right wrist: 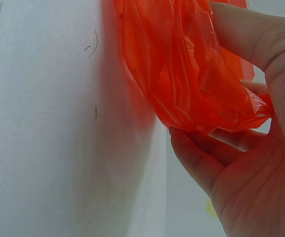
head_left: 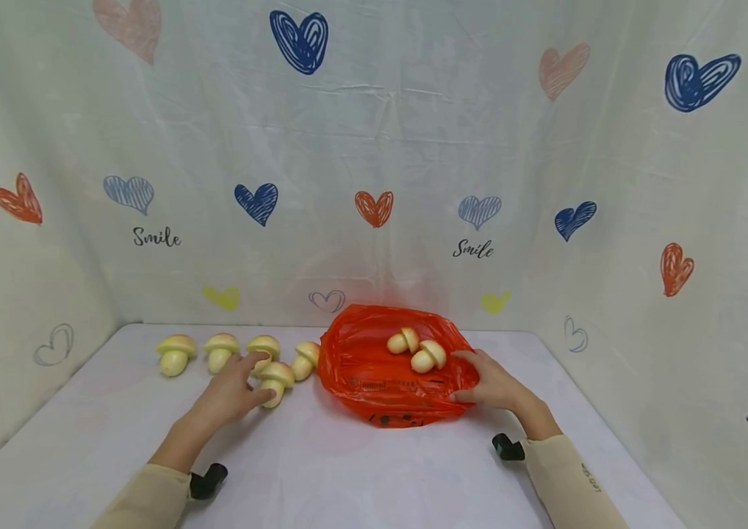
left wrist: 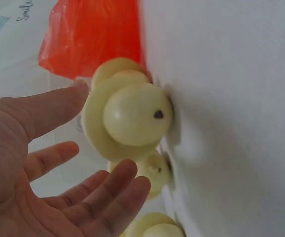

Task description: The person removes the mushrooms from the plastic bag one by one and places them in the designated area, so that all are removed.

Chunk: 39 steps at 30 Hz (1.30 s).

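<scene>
My left hand [head_left: 231, 391] reaches over the near toy mushroom [head_left: 275, 382], thumb and fingers spread around its cap. In the left wrist view that mushroom [left wrist: 132, 116] shows its pale round stalk end with a dark spot, and the thumb tip overlaps the cap's edge. At the right side of an opened red plastic bag [head_left: 364, 353], my right hand [head_left: 493, 378] holds the bag's rim between thumb and fingers. The right wrist view shows the crumpled red film [right wrist: 182, 74] inside that hold. Two mushrooms, one of them a mushroom [head_left: 428, 356] near the right hand, lie in the bag.
Several more mushrooms stand in a row along the back left of the white table [head_left: 347, 477], from the leftmost mushroom [head_left: 175, 354] to a tilted mushroom [head_left: 306, 358] beside the bag. A white curtain [head_left: 380, 147] printed with hearts encloses the table's back and sides.
</scene>
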{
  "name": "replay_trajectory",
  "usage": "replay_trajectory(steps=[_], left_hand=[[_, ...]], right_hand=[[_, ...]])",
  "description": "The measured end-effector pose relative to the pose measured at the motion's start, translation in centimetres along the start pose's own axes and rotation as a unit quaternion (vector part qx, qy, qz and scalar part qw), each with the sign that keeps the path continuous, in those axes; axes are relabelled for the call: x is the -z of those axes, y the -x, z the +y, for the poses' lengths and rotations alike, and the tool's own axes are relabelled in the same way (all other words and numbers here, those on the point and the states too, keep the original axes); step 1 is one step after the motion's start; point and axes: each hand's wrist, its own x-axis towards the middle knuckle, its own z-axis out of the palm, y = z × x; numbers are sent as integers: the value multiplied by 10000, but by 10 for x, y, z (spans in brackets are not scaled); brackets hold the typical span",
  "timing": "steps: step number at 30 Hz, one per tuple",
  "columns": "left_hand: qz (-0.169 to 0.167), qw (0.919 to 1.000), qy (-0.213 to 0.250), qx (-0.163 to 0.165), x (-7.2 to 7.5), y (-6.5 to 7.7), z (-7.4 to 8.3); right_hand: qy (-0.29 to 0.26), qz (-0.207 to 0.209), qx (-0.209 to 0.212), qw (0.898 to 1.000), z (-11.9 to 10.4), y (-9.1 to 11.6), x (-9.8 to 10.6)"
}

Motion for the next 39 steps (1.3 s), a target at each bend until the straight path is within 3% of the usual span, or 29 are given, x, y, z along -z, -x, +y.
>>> replay_trajectory(steps=[5,12,25,33,39], left_hand=[[138,9995,-82,-281,1,0,13],[115,9993,-69,-347,-5,5,35],[123,9962,116,-856,-18,12,60],[239,9825,189,-1836,-36,7,77],[405,9707,245,-2356,-54,-2,90]], right_hand=[[1,7,-8,10000,0,-1,0],[15,41,-16,10000,1,0,-1],[24,102,28,9999,2,-3,-2],[-11,122,76,9999,3,-3,-2],[38,138,176,9997,4,-3,0]])
